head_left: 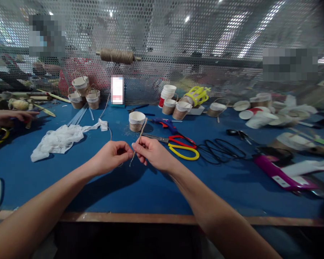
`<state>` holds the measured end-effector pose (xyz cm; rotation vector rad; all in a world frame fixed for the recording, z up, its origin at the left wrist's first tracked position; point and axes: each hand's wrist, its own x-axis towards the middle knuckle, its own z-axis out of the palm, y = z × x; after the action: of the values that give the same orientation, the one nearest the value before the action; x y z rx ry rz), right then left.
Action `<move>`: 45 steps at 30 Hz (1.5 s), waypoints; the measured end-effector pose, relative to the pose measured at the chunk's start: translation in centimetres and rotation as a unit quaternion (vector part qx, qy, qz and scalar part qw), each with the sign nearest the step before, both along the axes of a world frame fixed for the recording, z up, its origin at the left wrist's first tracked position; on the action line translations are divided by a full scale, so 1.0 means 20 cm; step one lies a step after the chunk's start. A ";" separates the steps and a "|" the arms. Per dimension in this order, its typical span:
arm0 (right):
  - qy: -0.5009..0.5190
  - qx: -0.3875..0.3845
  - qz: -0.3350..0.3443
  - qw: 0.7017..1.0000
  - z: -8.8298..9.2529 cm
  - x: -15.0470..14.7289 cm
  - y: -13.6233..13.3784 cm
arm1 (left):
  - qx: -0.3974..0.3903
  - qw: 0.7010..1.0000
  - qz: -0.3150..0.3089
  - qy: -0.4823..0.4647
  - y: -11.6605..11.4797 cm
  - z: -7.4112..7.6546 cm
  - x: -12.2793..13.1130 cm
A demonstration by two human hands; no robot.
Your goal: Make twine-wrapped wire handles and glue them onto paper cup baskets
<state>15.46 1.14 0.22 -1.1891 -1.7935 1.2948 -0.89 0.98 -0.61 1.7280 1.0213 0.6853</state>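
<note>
My right hand [151, 153] pinches a short doubled or twisted length of brown twine [143, 128], which sticks up past the thumb, with a loose frayed end hanging below the fingers. Close against it, my left hand [115, 155] has thumb and forefinger pressed together on the twine; the exact grip is partly hidden. A thin strand runs from behind the left hand up toward the twine spool [116, 56] on the mesh. Just beyond my hands stands a small white cup [136, 121] wrapped in brown twine around its lower part.
Right of the cup lie red-and-yellow scissors [182, 146], a blue glue gun [166, 124] and a black cable [221, 150]. White gauzy cloth [59, 141] is at left, near another person's hand [14, 118]. Wrapped cups [93, 99] and a lit phone [117, 89] stand behind.
</note>
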 end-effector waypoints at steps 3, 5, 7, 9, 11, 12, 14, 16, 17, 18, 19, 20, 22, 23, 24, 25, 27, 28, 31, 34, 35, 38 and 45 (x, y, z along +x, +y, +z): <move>-0.009 0.011 -0.014 1.000 -0.01 -0.01 0.00 | -0.009 1.000 0.004 0.012 0.01 -0.01 0.00; -0.021 0.022 -0.029 0.999 -0.01 -0.01 0.00 | -0.020 1.000 0.012 0.012 0.01 -0.01 -0.01; -0.033 0.031 -0.043 0.998 -0.02 -0.02 0.00 | -0.028 0.999 0.020 0.004 0.01 0.00 -0.01; -0.042 0.041 -0.052 0.997 -0.03 -0.02 0.01 | -0.041 0.999 0.021 -0.010 0.00 0.01 0.00; -0.047 0.051 -0.058 0.996 -0.04 -0.02 0.01 | -0.064 0.997 0.022 -0.029 0.00 0.01 0.00; -0.048 0.057 -0.059 0.995 -0.04 -0.02 0.01 | -0.076 0.996 0.024 -0.037 0.00 0.01 0.01; -0.052 0.067 -0.061 0.994 -0.05 -0.02 0.01 | -0.088 0.995 0.031 -0.045 0.00 0.00 0.01; -0.054 0.075 -0.062 0.994 -0.04 -0.02 0.01 | -0.086 0.995 0.039 -0.044 -0.01 0.00 0.02; -0.050 0.074 -0.060 0.994 -0.04 -0.02 0.00 | -0.084 0.995 0.041 -0.043 -0.01 0.00 0.02; -0.042 0.071 -0.054 0.995 -0.04 -0.02 0.00 | -0.083 0.995 0.041 -0.043 -0.01 0.00 0.02; -0.027 0.064 -0.043 0.997 -0.03 -0.02 0.00 | -0.087 0.994 0.039 -0.045 -0.01 0.00 0.02; -0.009 0.057 -0.028 0.998 -0.03 -0.02 -0.01 | -0.093 0.994 0.037 -0.049 -0.02 0.01 0.02; 0.022 0.046 0.004 0.999 -0.01 -0.01 -0.01 | -0.109 0.992 0.029 -0.060 -0.02 0.02 0.02; 0.028 0.043 0.017 0.999 -0.01 -0.01 -0.01 | -0.115 0.991 0.026 -0.065 -0.02 0.02 0.02; 0.028 0.041 0.024 0.998 0.00 0.00 -0.01 | -0.119 0.990 0.021 -0.067 -0.02 0.03 0.01; 0.022 0.040 0.026 0.999 0.00 0.00 -0.01 | -0.120 0.990 0.013 -0.066 -0.02 0.03 0.01; 0.006 0.035 0.023 0.999 0.01 0.00 -0.01 | -0.113 0.992 -0.006 -0.056 -0.01 0.04 0.00; -0.001 0.031 0.021 0.999 0.01 0.00 -0.01 | -0.103 0.993 -0.015 -0.047 -0.01 0.04 0.00; -0.016 0.021 0.020 0.999 0.01 0.00 -0.01 | -0.046 0.999 -0.028 -0.009 0.00 0.03 -0.01; -0.027 0.021 0.015 0.999 0.00 0.00 0.00 | -0.001 0.999 -0.030 0.022 0.00 0.02 -0.01; -0.031 0.024 0.011 0.999 -0.01 0.00 0.00 | 0.003 0.999 -0.029 0.027 0.00 0.02 -0.01; -0.043 0.034 -0.003 0.999 -0.02 0.00 0.00 | -0.008 1.000 -0.020 0.018 0.00 0.02 -0.01; -0.055 0.076 -0.037 0.995 -0.03 -0.02 0.00 | -0.054 0.998 0.024 -0.026 -0.01 0.01 0.02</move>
<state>15.15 1.12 -0.44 -1.2491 -1.8708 1.0493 -0.54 0.82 -0.35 1.5887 1.0475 0.6885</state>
